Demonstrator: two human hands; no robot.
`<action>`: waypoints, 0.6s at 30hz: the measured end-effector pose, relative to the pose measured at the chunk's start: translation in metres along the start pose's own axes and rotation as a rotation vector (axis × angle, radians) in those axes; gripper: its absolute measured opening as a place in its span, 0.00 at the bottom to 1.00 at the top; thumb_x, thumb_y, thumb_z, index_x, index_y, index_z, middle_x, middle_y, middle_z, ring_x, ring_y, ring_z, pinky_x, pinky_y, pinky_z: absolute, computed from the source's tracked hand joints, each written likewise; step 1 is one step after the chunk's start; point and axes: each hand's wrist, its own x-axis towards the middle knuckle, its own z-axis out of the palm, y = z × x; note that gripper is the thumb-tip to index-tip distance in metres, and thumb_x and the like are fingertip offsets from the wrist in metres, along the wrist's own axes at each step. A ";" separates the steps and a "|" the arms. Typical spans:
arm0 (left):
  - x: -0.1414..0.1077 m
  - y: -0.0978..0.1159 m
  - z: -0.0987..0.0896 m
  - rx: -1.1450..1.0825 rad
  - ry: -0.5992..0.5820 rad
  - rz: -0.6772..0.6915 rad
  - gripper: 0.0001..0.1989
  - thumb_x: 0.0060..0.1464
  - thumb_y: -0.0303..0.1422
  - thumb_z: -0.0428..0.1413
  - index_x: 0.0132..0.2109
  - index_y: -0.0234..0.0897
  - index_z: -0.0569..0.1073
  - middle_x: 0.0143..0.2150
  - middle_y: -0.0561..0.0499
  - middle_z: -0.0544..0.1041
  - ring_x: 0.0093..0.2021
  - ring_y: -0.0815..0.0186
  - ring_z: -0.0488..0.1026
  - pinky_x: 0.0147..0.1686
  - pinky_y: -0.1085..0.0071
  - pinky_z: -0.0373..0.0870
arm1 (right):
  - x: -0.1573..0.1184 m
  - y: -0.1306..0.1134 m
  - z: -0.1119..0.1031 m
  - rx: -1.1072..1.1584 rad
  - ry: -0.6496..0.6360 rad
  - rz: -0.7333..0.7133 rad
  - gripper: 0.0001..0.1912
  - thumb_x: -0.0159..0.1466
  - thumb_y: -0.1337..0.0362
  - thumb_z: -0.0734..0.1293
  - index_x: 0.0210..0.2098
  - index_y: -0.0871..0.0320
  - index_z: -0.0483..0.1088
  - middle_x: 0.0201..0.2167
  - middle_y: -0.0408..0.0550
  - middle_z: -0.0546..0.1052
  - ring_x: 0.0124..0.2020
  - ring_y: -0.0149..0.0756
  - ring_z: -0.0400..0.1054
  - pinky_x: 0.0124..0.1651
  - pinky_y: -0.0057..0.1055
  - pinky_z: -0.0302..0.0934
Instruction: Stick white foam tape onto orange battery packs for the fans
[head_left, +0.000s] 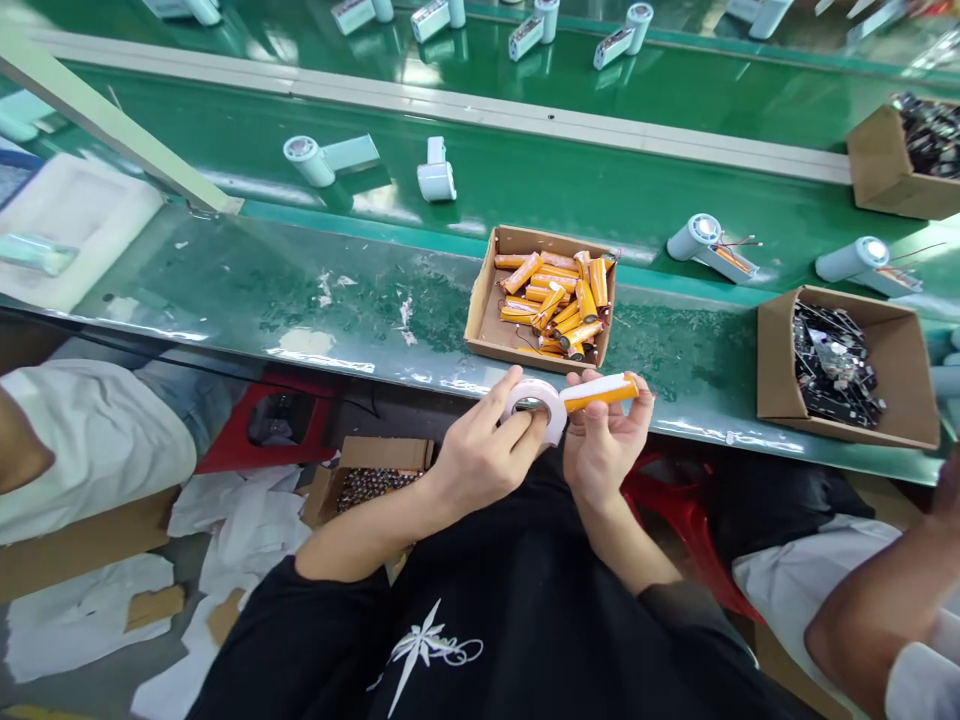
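My left hand [491,445] grips a roll of white tape [553,405], with fingers through and around its ring. An orange battery cell [611,392] lies in my right hand [609,440], between thumb and fingers, with a white strip along its upper side. The roll's right edge meets the cell's left end. Just beyond my hands, a shallow cardboard box [480,325] on the bench edge holds several orange cells with white strips and thin wires.
Pale blue devices [311,160] stand on the green conveyor [525,170]. A cardboard box of dark parts [915,390] is at right, a white foam tray [112,215] at left. People sit on both sides, one by a red stool [225,440].
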 end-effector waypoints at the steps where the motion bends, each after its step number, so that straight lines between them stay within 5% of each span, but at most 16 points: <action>1: -0.001 0.007 0.003 -0.034 0.028 -0.028 0.11 0.64 0.32 0.63 0.50 0.30 0.79 0.39 0.43 0.83 0.66 0.39 0.73 0.54 0.57 0.82 | 0.002 -0.001 0.000 0.020 -0.011 0.032 0.30 0.60 0.50 0.79 0.57 0.46 0.67 0.47 0.47 0.84 0.49 0.45 0.81 0.56 0.52 0.76; 4: -0.013 0.018 0.006 -0.244 0.000 0.049 0.09 0.65 0.30 0.61 0.50 0.32 0.79 0.37 0.47 0.83 0.64 0.48 0.76 0.58 0.60 0.81 | 0.038 -0.019 -0.016 0.038 -0.082 0.098 0.28 0.57 0.55 0.82 0.53 0.52 0.73 0.43 0.47 0.84 0.44 0.42 0.82 0.52 0.45 0.78; 6: -0.034 0.004 0.003 -0.365 -0.068 0.101 0.08 0.65 0.28 0.58 0.49 0.36 0.80 0.35 0.50 0.83 0.64 0.53 0.76 0.64 0.58 0.77 | 0.074 -0.038 -0.040 0.084 -0.004 -0.032 0.23 0.58 0.56 0.81 0.49 0.53 0.76 0.43 0.46 0.83 0.43 0.36 0.81 0.48 0.33 0.78; 9: -0.079 -0.060 -0.009 -0.172 -0.156 -0.167 0.10 0.65 0.28 0.57 0.49 0.38 0.81 0.44 0.45 0.85 0.69 0.47 0.71 0.67 0.48 0.73 | 0.114 -0.062 -0.085 0.169 0.187 -0.262 0.20 0.58 0.58 0.81 0.49 0.50 0.77 0.46 0.41 0.82 0.46 0.30 0.79 0.44 0.22 0.75; 12: -0.110 -0.146 -0.021 0.039 -0.257 -0.428 0.14 0.66 0.41 0.58 0.51 0.39 0.82 0.51 0.44 0.85 0.68 0.42 0.71 0.61 0.49 0.77 | 0.115 -0.060 -0.128 0.104 0.219 -0.128 0.27 0.54 0.61 0.83 0.51 0.49 0.77 0.41 0.42 0.82 0.42 0.32 0.80 0.41 0.24 0.77; 15: -0.085 -0.206 -0.014 0.073 -0.235 -0.553 0.20 0.70 0.46 0.50 0.46 0.41 0.83 0.48 0.46 0.86 0.60 0.50 0.78 0.60 0.56 0.76 | 0.095 -0.044 -0.154 0.036 0.291 0.049 0.27 0.51 0.62 0.84 0.49 0.51 0.77 0.40 0.44 0.83 0.42 0.37 0.82 0.42 0.28 0.78; 18: 0.001 -0.238 0.024 0.136 -0.333 -0.631 0.25 0.73 0.43 0.41 0.56 0.41 0.81 0.54 0.44 0.83 0.56 0.55 0.78 0.60 0.60 0.73 | 0.083 -0.035 -0.159 0.009 0.306 0.123 0.28 0.51 0.60 0.84 0.49 0.51 0.77 0.40 0.46 0.84 0.42 0.39 0.83 0.42 0.29 0.78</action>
